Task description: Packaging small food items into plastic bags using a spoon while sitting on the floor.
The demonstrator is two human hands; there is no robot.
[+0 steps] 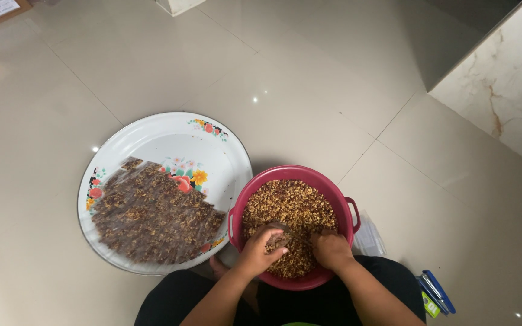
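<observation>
A dark red plastic bowl [333, 187] with side handles sits on the floor between my knees, filled with a brown crumbly nut-like mix [288, 205]. My left hand [260, 247] is over the near side of the bowl, fingers closed around a small clear packet [278, 236] holding some of the mix. My right hand [331, 249] rests in the mix at the bowl's near right, fingers curled down into it. To the left lies a large round white enamel tray [170, 136] with flower prints, holding several small filled clear packets [155, 214] spread flat.
Glossy beige floor tiles [309, 78] surround everything. A clear plastic bag [370, 238] lies just right of the bowl. A blue and green tool [435, 294] lies by my right knee. A marble wall base [502, 90] stands at the upper right.
</observation>
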